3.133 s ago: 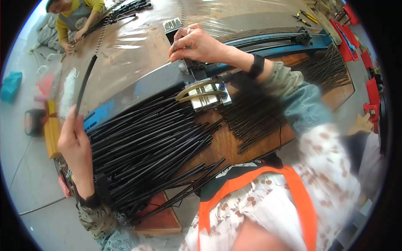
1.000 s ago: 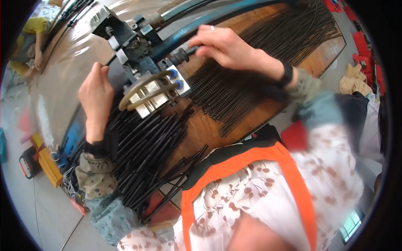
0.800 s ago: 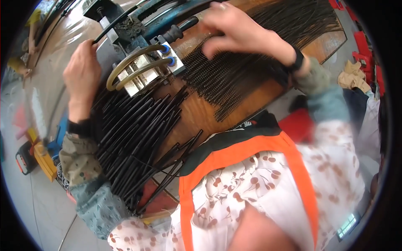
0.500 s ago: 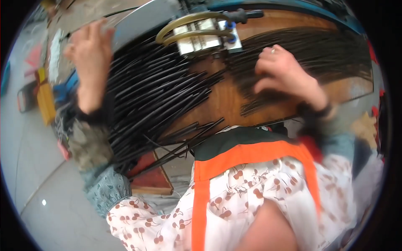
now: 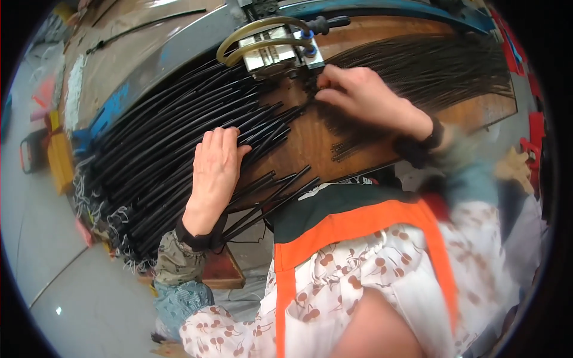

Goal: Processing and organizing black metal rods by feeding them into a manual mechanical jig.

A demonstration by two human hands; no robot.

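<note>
A thick layer of long black tubes (image 5: 161, 131) lies on the wooden bench, with white strings at their lower-left ends. My left hand (image 5: 218, 170) rests over the tubes near their right ends, fingers flat and side by side, thumb apart. Close to a metal clamp block (image 5: 265, 53) at the back, my right hand (image 5: 358, 95) is closed in a pinch. What its fingertips hold is too small to make out. Behind and beside that hand spreads a bundle of thin dark strands (image 5: 418, 65), coiled like long springs at their near ends.
Two yellowish hoses (image 5: 256, 24) arch over the clamp block, and a black handle (image 5: 331, 24) sticks out rightward. Below the bench's left part is a reddish wooden box (image 5: 224, 268). A yellow object (image 5: 59, 155) and a blue tool (image 5: 95, 128) stand at the left.
My left hand has come down and rightward onto the black tubes. My right hand has moved left toward the clamp block, its fingers now pinched together.
</note>
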